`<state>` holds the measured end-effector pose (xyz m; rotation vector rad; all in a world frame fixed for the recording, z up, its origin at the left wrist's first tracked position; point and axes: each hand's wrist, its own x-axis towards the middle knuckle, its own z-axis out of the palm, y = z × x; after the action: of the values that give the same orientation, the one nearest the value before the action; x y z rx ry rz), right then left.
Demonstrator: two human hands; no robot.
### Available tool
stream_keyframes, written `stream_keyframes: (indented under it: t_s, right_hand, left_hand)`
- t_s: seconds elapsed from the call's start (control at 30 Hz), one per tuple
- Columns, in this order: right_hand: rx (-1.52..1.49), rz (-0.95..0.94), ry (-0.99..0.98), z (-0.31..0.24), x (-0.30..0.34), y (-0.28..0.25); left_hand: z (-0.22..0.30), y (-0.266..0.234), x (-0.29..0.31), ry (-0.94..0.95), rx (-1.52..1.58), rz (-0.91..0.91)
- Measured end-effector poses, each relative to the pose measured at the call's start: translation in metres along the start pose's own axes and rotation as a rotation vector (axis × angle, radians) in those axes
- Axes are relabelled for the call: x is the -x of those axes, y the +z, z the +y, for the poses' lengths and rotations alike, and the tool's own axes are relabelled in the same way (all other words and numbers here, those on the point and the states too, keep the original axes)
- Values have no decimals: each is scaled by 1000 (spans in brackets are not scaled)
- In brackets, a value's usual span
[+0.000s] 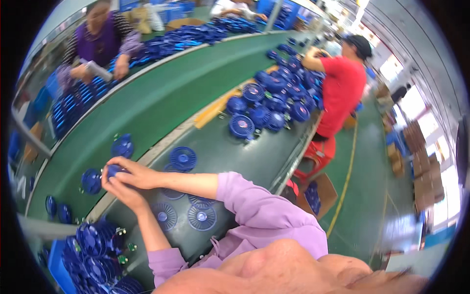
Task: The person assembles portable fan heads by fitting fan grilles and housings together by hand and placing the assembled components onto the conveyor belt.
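Both my hands meet around a small round blue fan part over the left edge of the table. My right hand curls over it from above and the right. From below, my left hand closes on it; the fingers hide much of the part. Beside them on the green belt lie a blue fan unit and another fan unit, each with a small green piece attached. Near my forearms, several flat blue slotted fan grilles lie on the table, among them one grille and another.
A heap of blue fan units covers the table's far end, where a person in a red shirt works. Fan units are stacked by a blue bin. Across the belt, a person in purple handles parts. A carton stands right.
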<state>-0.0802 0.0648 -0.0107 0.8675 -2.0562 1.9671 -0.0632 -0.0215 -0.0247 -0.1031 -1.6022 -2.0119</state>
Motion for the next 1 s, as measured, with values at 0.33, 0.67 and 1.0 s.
stream_keyframes:
  t_s: [0.33, 0.67, 1.0]
  right_hand:
    - [681, -20, -215, -2, 7, -31]
    - [733, 325, -22, 16, -10, -138]
    - [689, -234, 281, -43, 117, -163]
  left_hand:
    - [4, 6, -19, -713, 687, -46]
    - [-61, 32, -69, -174, -426, -447]
    - [-105, 73, -92, 12, -1126, -491]
